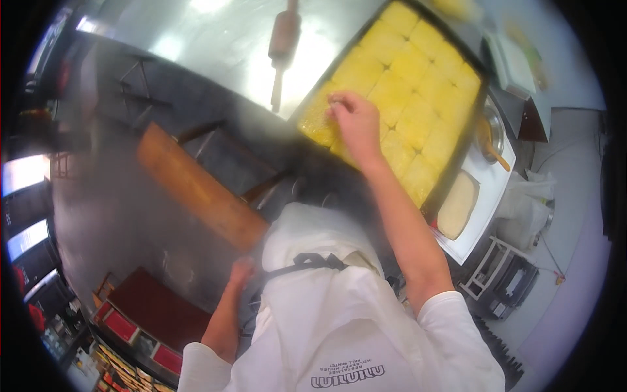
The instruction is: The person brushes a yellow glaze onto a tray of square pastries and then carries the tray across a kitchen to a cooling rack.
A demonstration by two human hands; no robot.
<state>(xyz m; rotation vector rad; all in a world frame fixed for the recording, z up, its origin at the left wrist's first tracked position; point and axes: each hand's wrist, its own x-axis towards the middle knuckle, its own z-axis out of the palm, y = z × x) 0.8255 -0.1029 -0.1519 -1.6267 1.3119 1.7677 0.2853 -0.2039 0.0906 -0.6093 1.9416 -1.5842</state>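
A large dark baking tray (453, 169) holds rows of flat, square dough pieces (401, 88) with a glossy yellow coating. Above its near-left corner is my right hand (355, 125), thumb and fingertips pinched on what looks like a few small pale grains. Below those fingers, the corner piece (316, 127) is speckled with similar grains. My left hand (243, 271) hangs low at my left side, away from the tray, beside the near end of a wooden bench (201, 188). It is blurred, and its finger position is unclear.
A wooden rolling pin (284, 41) lies on the shiny metal table (215, 34), left of the tray. At right, a white board (482, 215) carries a dough slab (458, 206) and a metal bowl (492, 132) with a wooden-handled tool. A dark red table (156, 299) stands lower left.
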